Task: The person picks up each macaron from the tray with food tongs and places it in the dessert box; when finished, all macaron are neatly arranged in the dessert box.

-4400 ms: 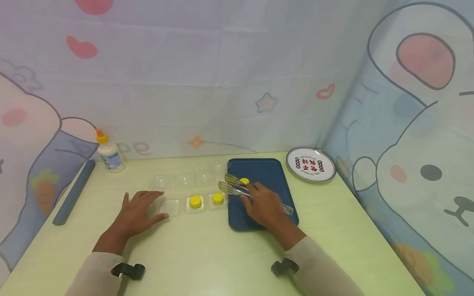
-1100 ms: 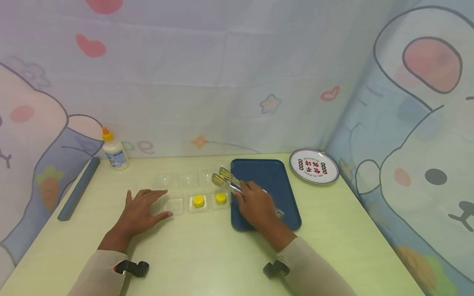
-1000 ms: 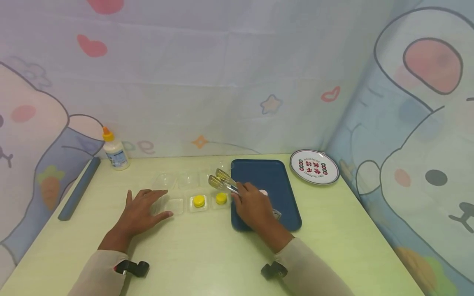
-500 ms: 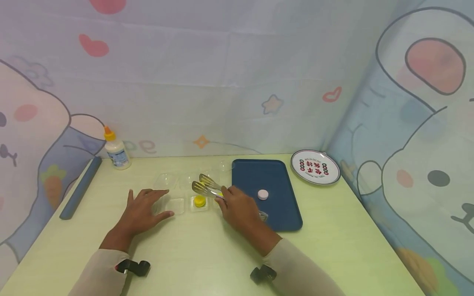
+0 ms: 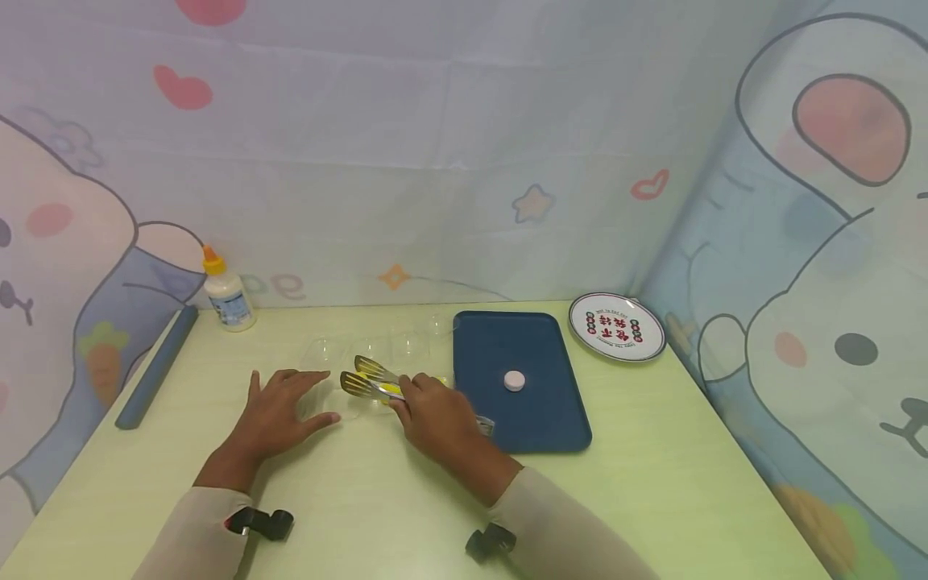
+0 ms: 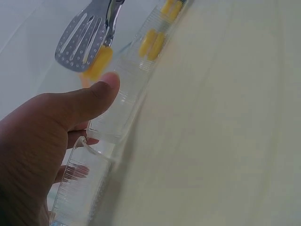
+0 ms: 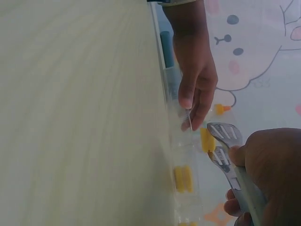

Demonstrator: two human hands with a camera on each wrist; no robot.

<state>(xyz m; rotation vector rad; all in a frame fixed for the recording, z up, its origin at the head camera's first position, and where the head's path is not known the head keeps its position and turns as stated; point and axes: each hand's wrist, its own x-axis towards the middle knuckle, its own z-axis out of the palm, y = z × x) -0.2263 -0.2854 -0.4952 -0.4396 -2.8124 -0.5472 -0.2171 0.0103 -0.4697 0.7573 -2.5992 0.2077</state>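
Observation:
My right hand [image 5: 442, 419] grips metal tongs [image 6: 82, 40] with slotted ends. Between those ends is a yellow macaron [image 7: 207, 140], held above the left part of a clear plastic container [image 6: 120, 103]. Farther right in the container sit other yellow macarons [image 6: 153, 44], partly hidden by the right hand and tongs in the head view. At the container's left end, my left hand [image 5: 279, 415] holds its clear wall between thumb and fingers. On the blue tray [image 5: 518, 342] lies one pale pink macaron [image 5: 514, 381].
A clear lid part with domed sections [image 5: 409, 346] lies behind the compartments. Back right stands a white printed plate [image 5: 616, 326]. At the back left are a glue bottle [image 5: 230, 302] and a blue-grey bar [image 5: 155, 366]. Printed cloth [image 5: 326, 201] hangs behind the table.
From the tray, my right hand has carried the tongs and a yellow macaron left over the container. The pink macaron on the tray has come into view. My left hand stays in place.

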